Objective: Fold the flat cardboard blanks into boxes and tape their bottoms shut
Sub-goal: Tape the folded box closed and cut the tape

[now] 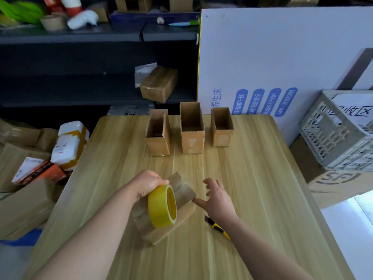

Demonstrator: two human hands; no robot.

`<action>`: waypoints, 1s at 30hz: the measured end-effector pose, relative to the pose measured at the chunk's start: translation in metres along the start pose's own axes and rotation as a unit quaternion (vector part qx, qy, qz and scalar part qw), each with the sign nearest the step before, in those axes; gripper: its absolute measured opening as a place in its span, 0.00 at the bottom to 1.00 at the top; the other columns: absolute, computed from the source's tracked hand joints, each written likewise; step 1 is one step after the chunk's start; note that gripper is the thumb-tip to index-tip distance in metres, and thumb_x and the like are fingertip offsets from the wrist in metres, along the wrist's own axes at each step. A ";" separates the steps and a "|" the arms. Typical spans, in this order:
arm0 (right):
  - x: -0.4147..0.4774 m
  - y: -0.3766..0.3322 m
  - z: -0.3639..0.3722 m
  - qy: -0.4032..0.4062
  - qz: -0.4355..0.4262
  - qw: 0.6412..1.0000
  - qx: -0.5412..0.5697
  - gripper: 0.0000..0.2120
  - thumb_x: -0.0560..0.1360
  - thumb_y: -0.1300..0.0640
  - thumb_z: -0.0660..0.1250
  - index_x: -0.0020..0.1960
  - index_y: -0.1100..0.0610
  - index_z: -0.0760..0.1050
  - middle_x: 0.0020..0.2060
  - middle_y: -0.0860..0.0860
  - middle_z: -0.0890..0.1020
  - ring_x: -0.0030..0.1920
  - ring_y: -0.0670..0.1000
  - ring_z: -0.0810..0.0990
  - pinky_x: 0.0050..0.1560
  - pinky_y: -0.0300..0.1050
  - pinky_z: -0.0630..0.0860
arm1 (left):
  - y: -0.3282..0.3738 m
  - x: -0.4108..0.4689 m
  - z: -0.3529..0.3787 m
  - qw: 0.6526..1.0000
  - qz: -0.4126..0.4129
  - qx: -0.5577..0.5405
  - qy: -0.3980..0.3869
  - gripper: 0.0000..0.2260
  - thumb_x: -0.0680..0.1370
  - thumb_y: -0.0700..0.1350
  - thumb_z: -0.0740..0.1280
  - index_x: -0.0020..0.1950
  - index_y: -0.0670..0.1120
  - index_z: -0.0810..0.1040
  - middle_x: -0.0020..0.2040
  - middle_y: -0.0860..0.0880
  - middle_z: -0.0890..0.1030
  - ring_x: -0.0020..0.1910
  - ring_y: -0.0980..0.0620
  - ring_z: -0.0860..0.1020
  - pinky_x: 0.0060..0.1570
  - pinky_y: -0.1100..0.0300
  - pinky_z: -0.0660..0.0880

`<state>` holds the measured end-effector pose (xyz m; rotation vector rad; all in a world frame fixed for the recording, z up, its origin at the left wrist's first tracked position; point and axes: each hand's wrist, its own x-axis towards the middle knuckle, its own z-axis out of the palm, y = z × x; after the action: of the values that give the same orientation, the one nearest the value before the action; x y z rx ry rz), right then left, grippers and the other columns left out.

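My left hand (pixel 149 183) grips a yellow roll of tape (pixel 162 206) held over a small cardboard box (pixel 182 194) lying on its side on the wooden table (pixel 252 178). Clear tape stretches from the roll across the box's end. My right hand (pixel 217 197) is beside the box with fingers spread, its thumb touching the box's right edge. Three folded boxes stand upright and open-topped at the table's far side: left (pixel 158 133), middle (pixel 192 128), right (pixel 222 127).
A yellow and black utility knife (pixel 217 227) lies on the table under my right wrist. A grey plastic crate (pixel 341 130) sits on cartons at the right. A large white carton (pixel 272 57) stands behind the table. Parcels and flat cardboard (pixel 26 205) pile up at the left.
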<state>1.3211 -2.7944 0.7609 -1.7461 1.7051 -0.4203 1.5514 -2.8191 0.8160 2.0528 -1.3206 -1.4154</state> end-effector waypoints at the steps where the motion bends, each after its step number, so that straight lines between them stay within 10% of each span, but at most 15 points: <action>1: 0.000 0.000 0.000 0.004 0.023 0.999 0.035 0.25 0.68 0.47 0.75 0.60 0.52 0.70 0.53 0.46 0.76 0.46 0.48 0.80 0.46 0.44 0.77 | -0.007 -0.004 0.002 1.000 -0.009 -0.002 -0.009 0.11 0.73 0.48 0.73 0.34 0.44 0.77 0.31 0.46 0.78 0.32 0.51 0.75 0.35 0.61 0.70; 7: -0.005 -0.011 0.012 -0.010 0.079 0.972 0.220 0.06 0.74 0.62 0.67 0.43 0.51 0.79 0.40 0.48 0.84 0.26 0.43 0.74 0.29 0.41 0.74 | -0.039 -0.026 0.015 0.973 -0.081 -0.216 -0.009 0.18 0.64 0.48 0.77 0.46 0.38 0.81 0.42 0.40 0.82 0.40 0.47 0.79 0.45 0.56 0.74; 11: -0.004 -0.023 0.010 -0.004 0.113 0.950 0.292 0.07 0.77 0.54 0.65 0.43 0.51 0.81 0.38 0.48 0.84 0.39 0.49 0.82 0.32 0.40 0.76 | -0.046 -0.032 0.017 0.947 -0.103 -0.304 0.006 0.24 0.66 0.47 0.77 0.57 0.37 0.78 0.45 0.41 0.83 0.44 0.46 0.80 0.47 0.56 0.76; 16: 0.000 -0.026 0.012 -0.022 0.134 0.945 0.297 0.07 0.76 0.49 0.68 0.49 0.51 0.82 0.41 0.46 0.83 0.35 0.42 0.77 0.24 0.30 0.66 | -0.044 -0.042 0.025 0.957 -0.036 -0.288 0.021 0.05 0.74 0.42 0.73 0.46 0.41 0.82 0.42 0.45 0.84 0.42 0.50 0.81 0.50 0.56 0.76; 22: 0.008 -0.031 0.022 -0.047 0.180 0.916 0.354 0.05 0.76 0.54 0.67 0.45 0.53 0.81 0.43 0.52 0.84 0.44 0.51 0.80 0.47 0.48 0.78 | -0.048 -0.047 0.024 0.946 -0.032 -0.320 0.037 0.04 0.75 0.41 0.71 0.45 0.41 0.82 0.42 0.45 0.84 0.43 0.50 0.80 0.50 0.55 0.76; 30: 0.010 -0.043 0.033 -0.029 0.187 0.904 0.383 0.05 0.79 0.54 0.62 0.47 0.53 0.76 0.40 0.50 0.78 0.40 0.47 0.75 0.40 0.42 0.72 | -0.048 -0.049 0.003 0.966 0.027 -0.239 -0.094 0.12 0.81 0.39 0.60 0.47 0.43 0.83 0.46 0.44 0.83 0.43 0.52 0.79 0.47 0.54 0.77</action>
<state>1.3758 -2.7993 0.7619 -0.8354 1.4879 -0.7281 1.5695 -2.7532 0.8091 1.5879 -0.9635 -1.7352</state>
